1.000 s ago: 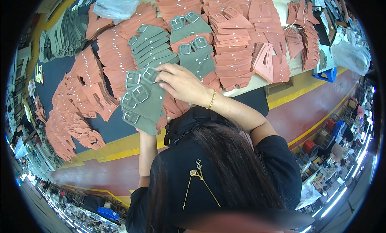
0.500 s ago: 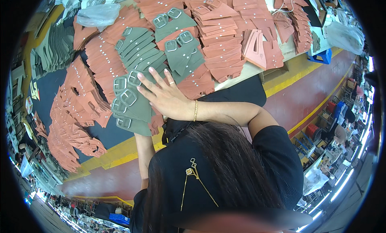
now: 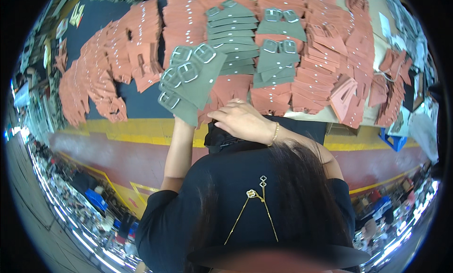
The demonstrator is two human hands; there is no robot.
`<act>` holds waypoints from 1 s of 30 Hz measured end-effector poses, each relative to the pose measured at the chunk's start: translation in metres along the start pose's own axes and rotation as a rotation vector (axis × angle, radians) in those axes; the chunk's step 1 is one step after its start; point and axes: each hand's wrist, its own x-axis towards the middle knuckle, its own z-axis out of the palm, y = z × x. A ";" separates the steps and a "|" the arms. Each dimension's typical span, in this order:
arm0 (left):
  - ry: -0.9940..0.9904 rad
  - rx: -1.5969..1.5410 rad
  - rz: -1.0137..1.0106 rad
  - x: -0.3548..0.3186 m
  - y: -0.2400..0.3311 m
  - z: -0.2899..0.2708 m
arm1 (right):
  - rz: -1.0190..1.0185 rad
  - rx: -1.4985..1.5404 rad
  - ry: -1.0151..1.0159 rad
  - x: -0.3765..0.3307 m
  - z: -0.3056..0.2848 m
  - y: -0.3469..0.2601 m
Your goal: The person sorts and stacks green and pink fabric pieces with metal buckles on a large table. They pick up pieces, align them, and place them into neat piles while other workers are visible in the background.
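Holding green buckled pieces point(image 3: 204, 84), our left hand point(image 3: 181, 122) hides underneath; our right hand point(image 3: 241, 121) bends loosely nearby. We can't tell its grip.

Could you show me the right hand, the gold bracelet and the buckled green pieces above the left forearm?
Right hand point(image 3: 243, 121): head view, back of the hand.
Gold bracelet point(image 3: 275, 134): head view, along its chain.
Green pieces point(image 3: 206, 77): head view, top piece's flat face.
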 end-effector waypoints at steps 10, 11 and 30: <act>0.191 0.862 0.209 0.027 0.009 -0.004 | 0.214 -0.362 -0.132 0.011 -0.024 0.026; 0.196 0.912 0.219 0.031 0.009 -0.004 | 0.213 -0.365 -0.099 0.012 -0.026 0.028; 0.184 1.242 0.313 0.054 0.014 -0.008 | 0.388 -0.335 -0.262 0.043 -0.036 0.059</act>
